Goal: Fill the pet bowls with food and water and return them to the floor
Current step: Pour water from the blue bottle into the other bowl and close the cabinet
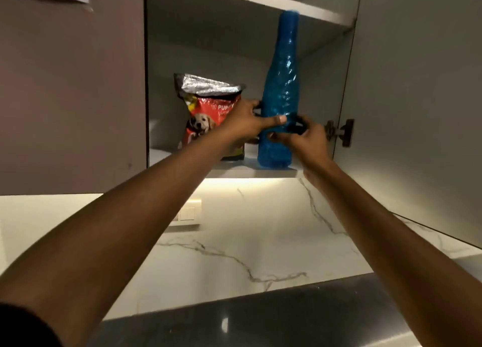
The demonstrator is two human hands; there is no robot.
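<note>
A tall blue plastic bottle [280,85] stands upright at the front edge of the lower shelf of an open wall cupboard. My left hand [247,122] grips its lower body from the left, thumb across the front. My right hand [305,137] holds it from the right, fingers wrapped around the lower part. Left of the bottle stands a red bag of puppy food [208,111] with a dog picture and a folded silver top, partly behind my left hand. No pet bowls are in view.
The cupboard door [417,98] hangs open on the right, its hinge [341,132] close to my right hand. An upper shelf [287,4] sits just above the bottle's cap. Below are a lit marble backsplash [234,242], a wall switch [187,213] and a dark counter [260,320].
</note>
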